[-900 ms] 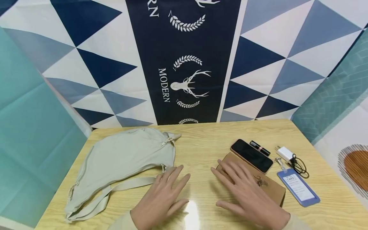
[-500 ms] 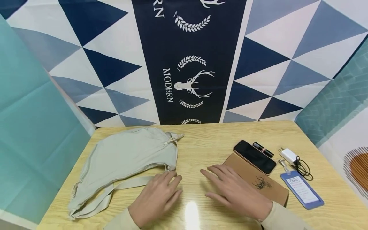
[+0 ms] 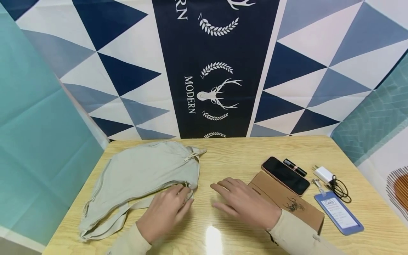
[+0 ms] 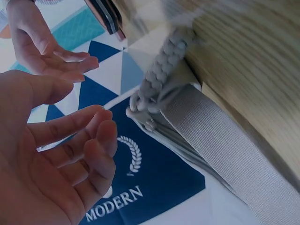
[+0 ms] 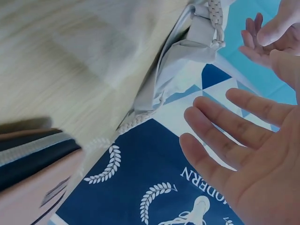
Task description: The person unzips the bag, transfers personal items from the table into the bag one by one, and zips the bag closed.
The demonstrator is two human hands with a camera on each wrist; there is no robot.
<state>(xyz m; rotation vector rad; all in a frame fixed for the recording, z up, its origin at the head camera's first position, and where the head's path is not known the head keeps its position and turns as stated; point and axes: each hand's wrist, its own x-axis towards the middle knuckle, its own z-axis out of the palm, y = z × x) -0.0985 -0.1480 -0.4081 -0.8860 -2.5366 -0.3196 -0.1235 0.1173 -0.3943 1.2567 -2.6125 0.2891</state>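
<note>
A grey cloth bag (image 3: 143, 177) lay flat on the left of the wooden bench (image 3: 232, 152). The left hand (image 3: 164, 212) rested at its lower edge by the zipper, grip open, fingers loosely bent. The right hand (image 3: 243, 203) lay flat just beside, grip open. Rightward sat a brown wallet (image 3: 287, 205), a phone (image 3: 285, 175), a lipstick (image 3: 295, 167), a charger (image 3: 323, 173) and a blue badge (image 3: 339, 213). A triangle-patterned backdrop (image 3: 302, 71) hung behind.

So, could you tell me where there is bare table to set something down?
Bare wood lies behind the hands, between the grey bag and the phone, and along the near edge below the right hand. The right side is crowded: wallet, lipstick, charger, card holder.
</note>
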